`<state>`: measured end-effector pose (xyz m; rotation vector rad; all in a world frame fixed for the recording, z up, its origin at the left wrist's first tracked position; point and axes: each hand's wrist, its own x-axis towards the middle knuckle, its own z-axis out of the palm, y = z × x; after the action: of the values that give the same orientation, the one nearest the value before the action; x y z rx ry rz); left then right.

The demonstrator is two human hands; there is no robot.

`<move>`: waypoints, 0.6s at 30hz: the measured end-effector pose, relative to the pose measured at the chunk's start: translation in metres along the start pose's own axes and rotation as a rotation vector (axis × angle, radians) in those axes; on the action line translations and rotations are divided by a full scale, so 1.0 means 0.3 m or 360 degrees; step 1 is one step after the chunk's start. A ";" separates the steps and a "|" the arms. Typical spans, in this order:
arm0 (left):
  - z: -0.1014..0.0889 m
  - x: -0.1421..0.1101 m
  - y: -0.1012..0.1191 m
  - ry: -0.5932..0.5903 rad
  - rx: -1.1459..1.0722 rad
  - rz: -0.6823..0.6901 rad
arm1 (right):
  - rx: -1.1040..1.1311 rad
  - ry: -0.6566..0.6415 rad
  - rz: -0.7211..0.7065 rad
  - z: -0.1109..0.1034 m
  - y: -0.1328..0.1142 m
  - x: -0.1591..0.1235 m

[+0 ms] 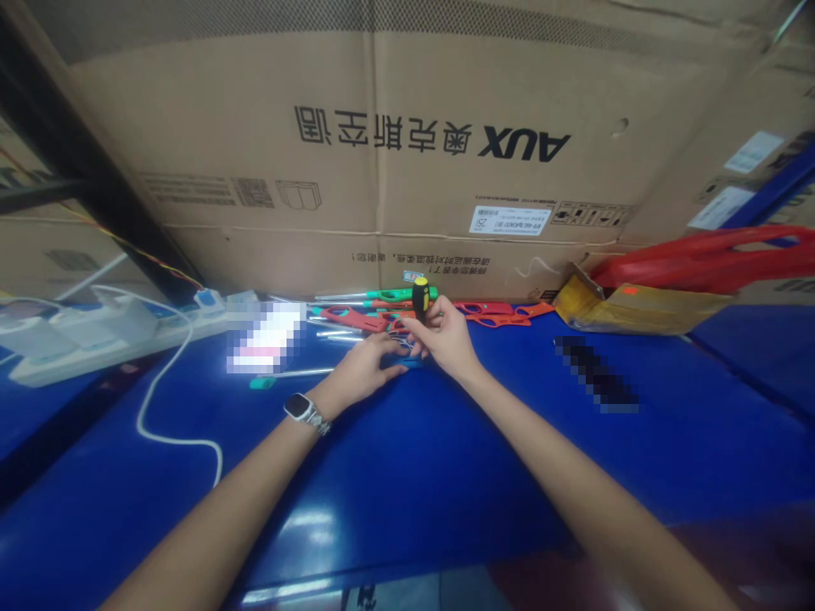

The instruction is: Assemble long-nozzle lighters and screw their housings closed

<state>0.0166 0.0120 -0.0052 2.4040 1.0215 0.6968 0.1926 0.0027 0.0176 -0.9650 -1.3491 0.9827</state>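
My right hand [444, 337] is closed round a screwdriver with a black and yellow handle [420, 297], held upright with its tip pointing down. My left hand [365, 369], with a watch on its wrist, rests on the blue table [407, 475]. Its fingers pinch a small blue object [407, 362] right under the screwdriver; what that object is I cannot make out. Both hands meet near the middle of the table, in front of a row of tools.
Red and green handled tools [366, 316] and metal rods lie behind my hands against a big cardboard box [395, 153]. A white power strip [82, 339] with a white cable sits at the left. A yellow bag [630, 307] and red plastic part [700, 259] lie at the right.
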 end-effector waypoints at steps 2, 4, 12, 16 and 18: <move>0.000 0.000 -0.001 0.0014 0.0005 0.0006 | -0.0014 -0.0040 0.0007 -0.004 -0.006 -0.004; 0.001 0.000 -0.003 0.0015 0.0009 0.0001 | 0.0010 -0.0192 0.0045 -0.028 -0.020 -0.006; 0.000 -0.001 -0.001 -0.0009 0.0011 -0.0060 | -0.0015 -0.0236 0.0130 -0.089 -0.038 0.013; -0.001 -0.001 0.000 -0.0002 0.0011 -0.0057 | 0.0000 0.0034 0.0065 -0.042 -0.008 0.013; -0.001 -0.001 -0.002 -0.0010 0.0009 -0.0057 | -0.0037 0.0025 0.0052 -0.032 -0.002 0.008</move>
<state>0.0161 0.0124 -0.0055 2.3850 1.0626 0.6746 0.2021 0.0049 0.0190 -1.0132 -1.3379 0.9842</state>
